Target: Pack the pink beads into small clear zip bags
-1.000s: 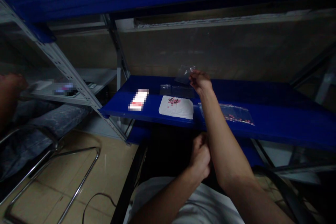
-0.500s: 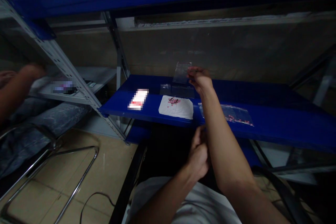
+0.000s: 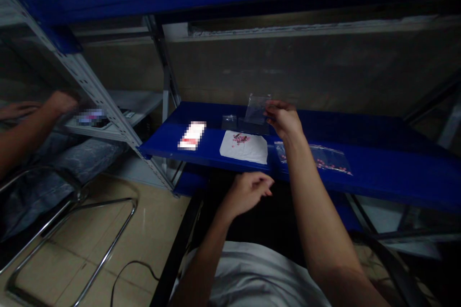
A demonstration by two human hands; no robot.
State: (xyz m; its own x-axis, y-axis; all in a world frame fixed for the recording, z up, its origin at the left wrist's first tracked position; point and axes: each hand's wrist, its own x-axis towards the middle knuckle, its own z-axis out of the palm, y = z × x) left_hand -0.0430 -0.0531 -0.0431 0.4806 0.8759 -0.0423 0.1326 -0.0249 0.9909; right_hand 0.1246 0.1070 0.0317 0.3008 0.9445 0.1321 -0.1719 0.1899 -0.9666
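My right hand (image 3: 284, 119) pinches the edge of a small clear plastic bag (image 3: 255, 107) and holds it up above the blue shelf (image 3: 378, 153). Below that bag lie more small clear bags (image 3: 229, 121), flat on the shelf. A white cloth or paper sheet (image 3: 248, 154) lies near the front edge, with a small pile of pink and dark bits (image 3: 240, 139) on it. Just in front of the shelf edge, my left hand (image 3: 248, 193) hangs with loosely bent fingers apart and nothing visible in them. Right of the sheet lies a larger clear bag (image 3: 334, 157) with pink bits inside, partly behind my right forearm.
A bright, blurred-out phone-like rectangle (image 3: 192, 135) lies left of the sheet. A grey upright post (image 3: 90, 81) divides this shelf from a neighbouring one, where another person's arm (image 3: 39, 117) reaches in. A metal chair frame (image 3: 104, 249) stands at lower left.
My left hand has moved left, away from beneath my right forearm, and its fingers have loosened. My right hand and the bag sit slightly lower and further right in view.
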